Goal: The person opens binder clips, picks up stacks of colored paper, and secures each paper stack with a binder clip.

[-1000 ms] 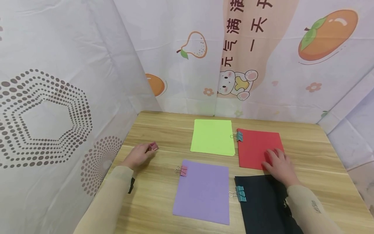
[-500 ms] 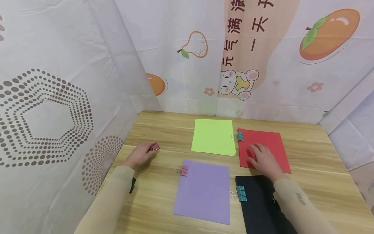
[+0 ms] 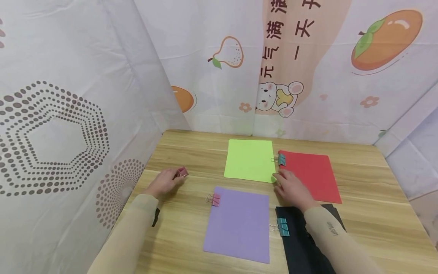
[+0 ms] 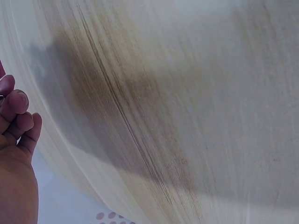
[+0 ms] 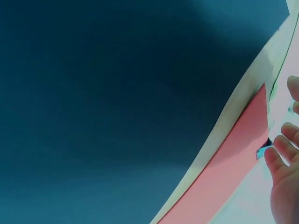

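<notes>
My left hand [image 3: 164,182] pinches a pink binder clip [image 3: 183,172] over the table's left side; the left wrist view shows its curled fingers at the edge. My right hand [image 3: 293,189] reaches across the red paper [image 3: 318,178], fingertips at the lower right corner of the yellow-green paper stack [image 3: 248,160]. In the right wrist view the right hand [image 5: 286,182] has loosely bent, spread fingers with nothing between them. A teal binder clip [image 3: 281,159] sits on the red paper's left edge, its wire handles overlapping the yellow-green stack, which has no clip on it.
Purple paper [image 3: 237,228] with a pink binder clip [image 3: 215,199] lies at the front middle. Black paper [image 3: 294,247], bearing another teal binder clip [image 3: 283,227], lies partly under the right forearm. Printed curtains [image 3: 205,91] border the wooden table [image 3: 362,182] behind and at the sides.
My right hand has moved left across the red paper to the corner of the yellow-green stack. The left hand has stayed nearly still with the pink binder clip.
</notes>
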A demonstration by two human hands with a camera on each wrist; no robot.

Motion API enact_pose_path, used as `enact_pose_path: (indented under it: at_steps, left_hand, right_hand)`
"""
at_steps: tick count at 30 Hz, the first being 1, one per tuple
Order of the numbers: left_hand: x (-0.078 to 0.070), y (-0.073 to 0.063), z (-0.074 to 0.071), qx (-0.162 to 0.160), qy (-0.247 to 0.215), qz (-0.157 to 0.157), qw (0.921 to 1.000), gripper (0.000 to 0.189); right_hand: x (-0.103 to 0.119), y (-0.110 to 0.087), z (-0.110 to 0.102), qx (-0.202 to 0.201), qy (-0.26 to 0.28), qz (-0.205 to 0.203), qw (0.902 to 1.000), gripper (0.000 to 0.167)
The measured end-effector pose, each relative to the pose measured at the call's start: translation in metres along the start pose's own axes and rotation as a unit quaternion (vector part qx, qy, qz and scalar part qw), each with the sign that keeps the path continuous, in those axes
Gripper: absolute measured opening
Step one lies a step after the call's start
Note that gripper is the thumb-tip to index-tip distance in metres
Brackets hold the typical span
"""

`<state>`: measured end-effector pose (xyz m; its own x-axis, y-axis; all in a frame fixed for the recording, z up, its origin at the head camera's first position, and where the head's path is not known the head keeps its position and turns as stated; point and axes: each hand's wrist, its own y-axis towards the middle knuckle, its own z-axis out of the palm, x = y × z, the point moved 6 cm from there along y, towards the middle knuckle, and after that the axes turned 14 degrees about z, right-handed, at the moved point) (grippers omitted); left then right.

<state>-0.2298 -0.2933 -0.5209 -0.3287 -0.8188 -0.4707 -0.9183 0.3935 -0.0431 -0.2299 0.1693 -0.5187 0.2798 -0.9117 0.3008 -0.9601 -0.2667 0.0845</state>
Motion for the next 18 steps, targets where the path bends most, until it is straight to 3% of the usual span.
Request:
enact_pose_path:
  at_steps: [10,18]
  left_hand:
    - [-0.004,0.001,0.000,0.002,-0.002,0.000,1.0000,0.026]
    - [-0.006,0.002,0.000,0.010,0.000,-0.007,0.9999,0.028]
  right_hand:
    - [0.011,0.006,0.012,0.041,0.009,0.018,0.9990,0.055]
    - [0.016,0.008,0.020,0.034,-0.008,0.008,0.9993,0.047]
